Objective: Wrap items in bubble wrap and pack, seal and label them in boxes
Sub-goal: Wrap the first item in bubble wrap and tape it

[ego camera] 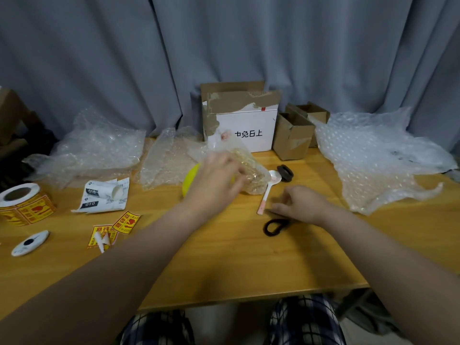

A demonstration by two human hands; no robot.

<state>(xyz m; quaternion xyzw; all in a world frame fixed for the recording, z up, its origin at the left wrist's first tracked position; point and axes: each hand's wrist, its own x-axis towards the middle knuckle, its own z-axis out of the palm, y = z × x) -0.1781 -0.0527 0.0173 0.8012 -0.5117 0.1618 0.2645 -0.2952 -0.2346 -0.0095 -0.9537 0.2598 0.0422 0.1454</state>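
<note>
A grey curtain hangs behind the wooden surface (224,257). The left hand (216,180) grips a crumpled bubble wrap bundle (251,178) over a yellow round thing (190,181), in front of the white box (245,130). The right hand (300,202) is loosely curled and holds nothing, just beside the white spoon (270,186) and near a black hair tie (273,226). A label roll (23,204) sits far left

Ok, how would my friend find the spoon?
Look at the wooden table, in front of the big white box. The spoon lies there beside a black ring. It is the only white thing with a pink handle tip.
</note>
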